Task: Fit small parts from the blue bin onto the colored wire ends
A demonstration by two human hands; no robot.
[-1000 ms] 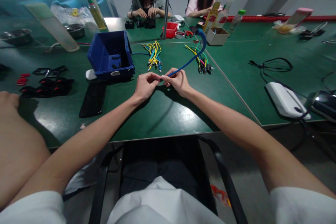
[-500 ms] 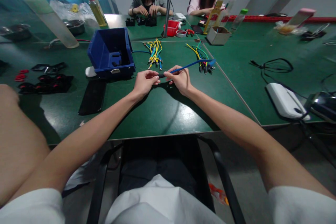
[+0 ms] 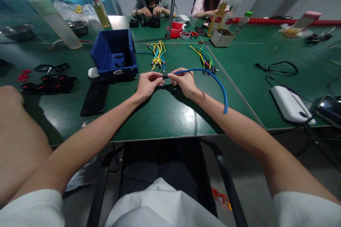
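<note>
My right hand (image 3: 184, 82) pinches a blue wire (image 3: 217, 81) near one end. From there the wire arcs over the back of the hand and its far end hangs by my right forearm. My left hand (image 3: 148, 84) is closed on a small black sleeve (image 3: 165, 77) at the wire's end, between both sets of fingertips. Just beyond my hands lie a bundle of yellow, green and blue wires (image 3: 158, 54) with ring terminals and a second bundle (image 3: 204, 59) with black-sleeved ends. A blue bin (image 3: 114, 69) holding a few black sleeves stands left of my left hand.
A black phone (image 3: 93, 99) lies left of my left forearm, with black parts (image 3: 48, 86) farther left. On the right are a white power bank (image 3: 292, 104) and a black cable (image 3: 282, 68). Across the table, two people sit behind bottles, a red tray (image 3: 175, 30) and a small carton (image 3: 222, 38).
The blue wire's free end has swung toward me, from pointing right past the second bundle to drooping over my right forearm. Both hands stay nearly in place, still gripping.
</note>
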